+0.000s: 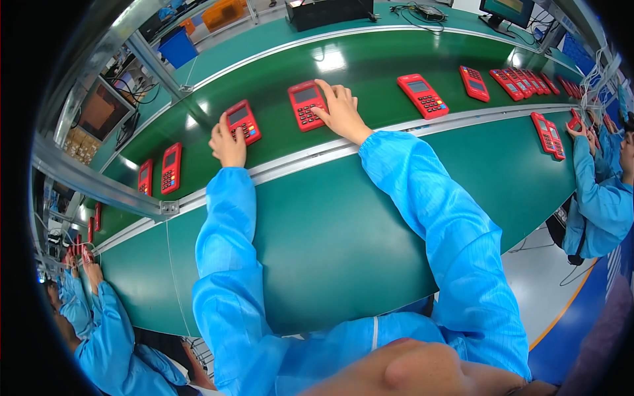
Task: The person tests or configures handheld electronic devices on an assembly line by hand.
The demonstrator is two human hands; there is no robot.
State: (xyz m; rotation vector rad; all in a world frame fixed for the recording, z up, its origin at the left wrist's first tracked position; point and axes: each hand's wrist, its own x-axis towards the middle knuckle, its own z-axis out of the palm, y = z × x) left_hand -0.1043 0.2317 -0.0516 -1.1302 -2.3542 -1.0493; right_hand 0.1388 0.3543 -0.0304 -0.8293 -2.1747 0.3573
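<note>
My left hand (228, 144) is at the lower left of a red card payment terminal (244, 123), fingers along its left edge and thumb over the keypad side. To the right, another red card payment terminal (306, 96) lies face up on the green belt. My right hand (343, 113) grips that one's right side, index finger at the top corner and thumb over the keys. Both terminals have a dark screen and keypad. Undersides of both are hidden.
More red terminals lie along the green conveyor belt (376, 69), one nearby (422, 96) at right. A metal rail (290, 160) divides belt from green worktop (343, 231). A metal frame post (99, 178) stands at left. Co-workers in blue sleeves (115, 330) sit at both sides.
</note>
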